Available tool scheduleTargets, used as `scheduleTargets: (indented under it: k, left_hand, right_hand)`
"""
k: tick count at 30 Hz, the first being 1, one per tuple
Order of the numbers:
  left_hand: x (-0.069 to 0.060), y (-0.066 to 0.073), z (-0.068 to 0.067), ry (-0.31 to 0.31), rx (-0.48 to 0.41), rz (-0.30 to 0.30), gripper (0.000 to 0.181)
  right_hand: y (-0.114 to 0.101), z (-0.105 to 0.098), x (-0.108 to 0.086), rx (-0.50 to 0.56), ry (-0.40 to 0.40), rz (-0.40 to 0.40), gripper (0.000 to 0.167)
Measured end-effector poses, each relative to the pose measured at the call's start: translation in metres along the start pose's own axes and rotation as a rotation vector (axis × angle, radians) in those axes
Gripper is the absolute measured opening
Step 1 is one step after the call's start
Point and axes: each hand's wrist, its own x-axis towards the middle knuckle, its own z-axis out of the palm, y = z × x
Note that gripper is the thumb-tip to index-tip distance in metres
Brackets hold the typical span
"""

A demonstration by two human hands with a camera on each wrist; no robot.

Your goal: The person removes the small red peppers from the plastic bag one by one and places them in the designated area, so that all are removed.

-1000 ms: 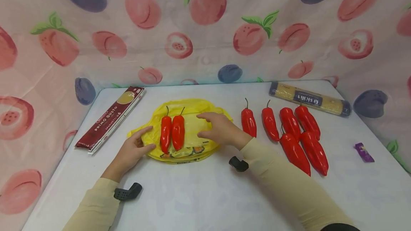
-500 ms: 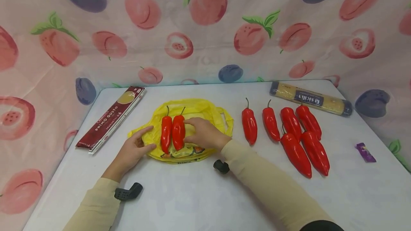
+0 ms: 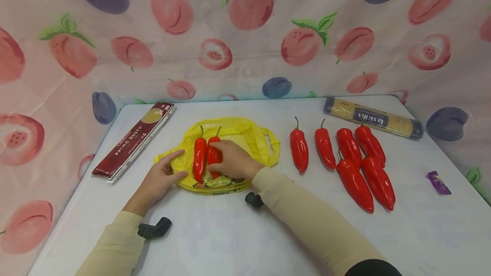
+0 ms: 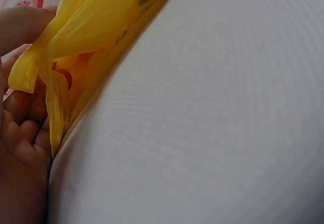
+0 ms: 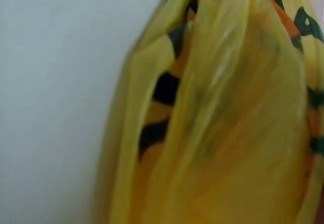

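Observation:
In the head view, two glossy red peppers lie side by side on a crumpled yellow plastic bag [image 3: 241, 129]. My right hand [image 3: 235, 159] grips the right red pepper [image 3: 215, 152], its fingers and thumb reaching over and partly covering it. The left red pepper [image 3: 199, 161] lies beside it, untouched. My left hand [image 3: 155, 182] rests against the bag's left edge, thumb and index finger apart. Its fingers [image 4: 23, 24] touch a fold of the bag [image 4: 86, 27] in the left wrist view. The right wrist view holds only the printed bag [image 5: 233, 133] and white tabletop.
Several more red peppers [image 3: 299, 150] lie on the white table [image 3: 215, 237] to the right. A maroon spaghetti packet [image 3: 134, 139] lies at the left, a yellow pasta packet [image 3: 374, 118] at the back right. A small purple wrapper [image 3: 438, 183] sits near the right edge.
My right hand has moved left across the bag, from beside the peppers onto the right one, where its fingers have closed. My left hand stays in place.

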Motion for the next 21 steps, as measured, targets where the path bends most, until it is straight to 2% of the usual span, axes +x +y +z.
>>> scheduleTargets:
  k: [14, 21]
  left_hand:
    - [-0.0006, 0.0028, 0.0007, -0.004, 0.007, 0.002, 0.071]
    - [-0.0015, 0.0042, 0.0003, -0.002, 0.003, -0.003, 0.071]
  right_hand:
    - [0.0038, 0.0032, 0.0036, 0.020, -0.003, 0.079, 0.070]
    - [0.0082, -0.0016, 0.0001, 0.041, -0.030, 0.106, 0.068]
